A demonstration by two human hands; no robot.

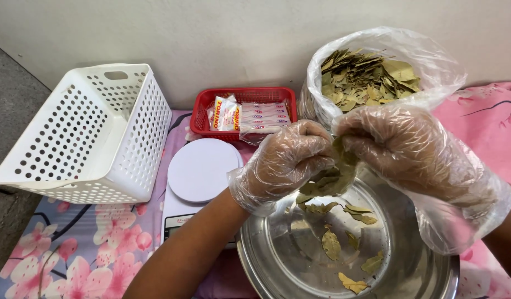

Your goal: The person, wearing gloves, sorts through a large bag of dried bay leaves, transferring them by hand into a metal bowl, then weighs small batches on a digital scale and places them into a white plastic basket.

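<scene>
Leaves (333,177), dry and olive-green, hang bunched above a shiny round steel bowl (421,277), pinched between both hands. Largest nearby: a white perforated plastic basket (89,133), then a crinkled clear bag of leaves (371,72). Left hand (283,160) and right hand (410,149), in thin plastic gloves, curl closed around the bunch.

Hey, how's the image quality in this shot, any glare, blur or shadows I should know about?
Head view: soft, even light and sharp focus throughout. Mild glare and reflections on the steel bowl, sheen on the clear gloves of the left hand and right hand, and on the plastic bag. Only soft shadows fall, under the white basket. The dried leaves between the hands look a touch soft.
</scene>
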